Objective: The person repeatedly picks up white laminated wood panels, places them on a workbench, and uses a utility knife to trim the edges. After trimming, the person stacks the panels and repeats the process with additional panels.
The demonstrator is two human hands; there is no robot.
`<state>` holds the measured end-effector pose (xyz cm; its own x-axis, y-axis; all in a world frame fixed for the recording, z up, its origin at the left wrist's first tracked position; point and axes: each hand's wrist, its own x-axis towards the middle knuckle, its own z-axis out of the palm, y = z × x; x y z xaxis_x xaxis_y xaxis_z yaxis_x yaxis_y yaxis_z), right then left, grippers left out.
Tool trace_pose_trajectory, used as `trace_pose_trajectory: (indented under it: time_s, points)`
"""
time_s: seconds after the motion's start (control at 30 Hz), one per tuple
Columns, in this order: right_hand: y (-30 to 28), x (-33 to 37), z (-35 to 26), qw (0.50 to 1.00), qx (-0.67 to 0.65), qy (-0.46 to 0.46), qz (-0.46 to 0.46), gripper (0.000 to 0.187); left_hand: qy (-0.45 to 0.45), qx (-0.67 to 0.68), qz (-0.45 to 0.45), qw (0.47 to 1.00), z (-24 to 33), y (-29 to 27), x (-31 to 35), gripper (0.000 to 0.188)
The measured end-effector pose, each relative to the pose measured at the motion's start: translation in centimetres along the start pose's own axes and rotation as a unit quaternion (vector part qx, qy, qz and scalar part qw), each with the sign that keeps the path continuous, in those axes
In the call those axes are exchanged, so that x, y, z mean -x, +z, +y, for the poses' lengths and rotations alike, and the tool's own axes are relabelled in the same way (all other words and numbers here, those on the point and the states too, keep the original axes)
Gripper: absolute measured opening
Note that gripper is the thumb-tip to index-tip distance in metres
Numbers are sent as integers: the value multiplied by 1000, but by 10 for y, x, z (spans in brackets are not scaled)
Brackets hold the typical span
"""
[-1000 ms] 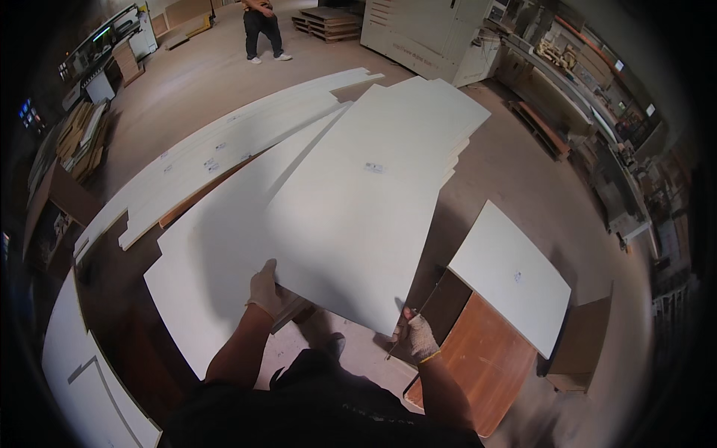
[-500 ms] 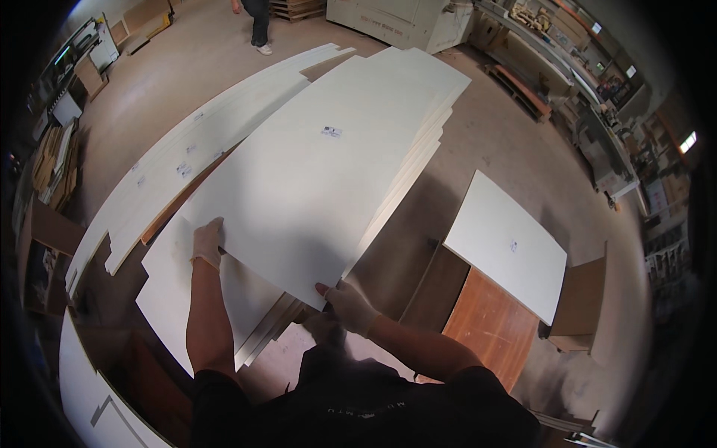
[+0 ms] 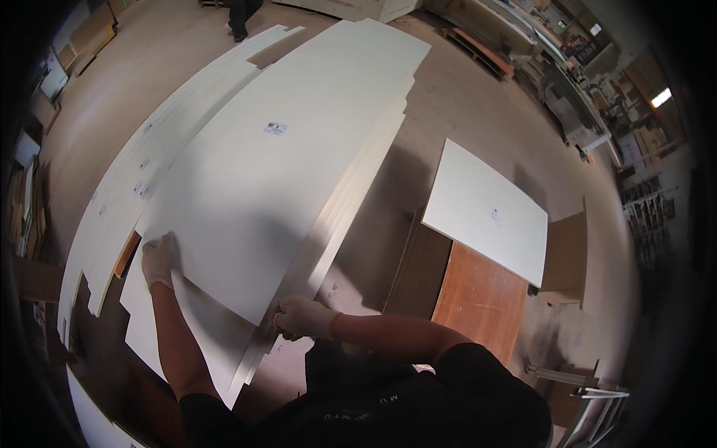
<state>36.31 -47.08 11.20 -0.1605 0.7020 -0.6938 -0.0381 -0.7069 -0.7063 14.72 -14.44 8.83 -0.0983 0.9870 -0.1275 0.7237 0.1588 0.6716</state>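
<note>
A large white panel with a small printed label lies on top of a stack of similar panels, its long side running away from me. My left hand, in a pale glove, grips its near left corner. At the near right corner my right hand, also gloved, is closed on the panel's edge, with the fingertips partly hidden. Below the near edge, a lower white panel sticks out toward me. Layered panel edges show along the stack's right side.
Long narrow white boards lie left of the stack. To the right, a smaller white panel rests partly over a reddish-brown board, beside a brown box-like piece. A person's dark-clothed legs stand at the far left.
The view has turned, so the scene sits further left. The panel's near right corner, which jutted beyond the stack, now lies closer to the stack's right edge. Both hands remain at its corners.
</note>
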Motion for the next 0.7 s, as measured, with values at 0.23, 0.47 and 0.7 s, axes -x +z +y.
trace_pose_trajectory:
  time_s: [0.23, 0.47, 0.7]
  points:
    - [-96, 92, 133, 966, 176, 35, 185, 37, 228, -155, 91, 957, 13, 101, 161, 55]
    - [-87, 197, 264, 930, 194, 44, 309, 38, 177, -122, 77, 974, -12, 101, 205, 60]
    - [52, 234, 347, 941, 130, -31, 312, 29, 306, -52, 73, 948, -101, 52, 390, 50]
